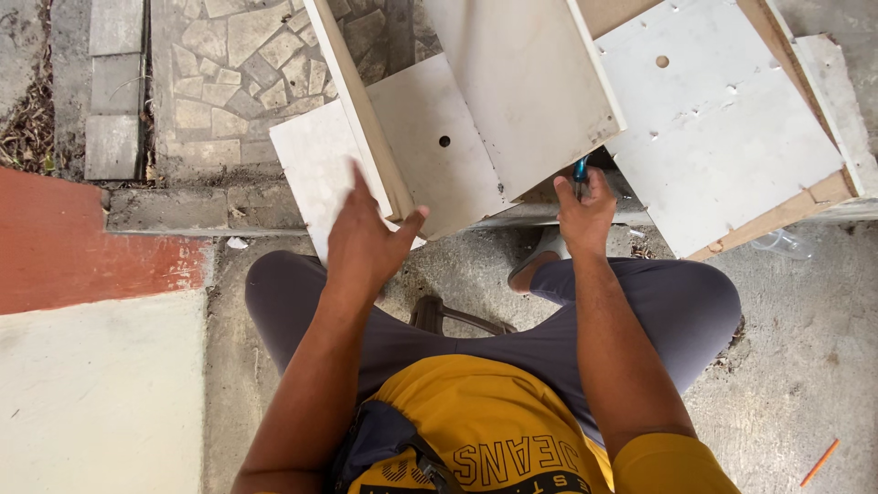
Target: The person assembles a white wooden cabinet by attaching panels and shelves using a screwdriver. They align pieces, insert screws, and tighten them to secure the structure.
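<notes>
My left hand (pixel 366 233) rests against the upright edge of a white wooden panel assembly (pixel 439 137), thumb spread to the right, fingers on the left side board. My right hand (pixel 583 209) is closed around a screwdriver with a blue handle (pixel 580 170), its tip hidden under the lower edge of a tilted white panel (pixel 526 82). The assembly has a flat board with a round hole (pixel 444 141). I am squatting, knees in grey trousers on either side.
A large white board with drilled holes (pixel 722 137) lies to the right on a brown-edged sheet. Stone paving (pixel 229 64) is behind, a red and cream floor (pixel 91 348) at left. An orange pencil (pixel 819 462) lies on the concrete at lower right.
</notes>
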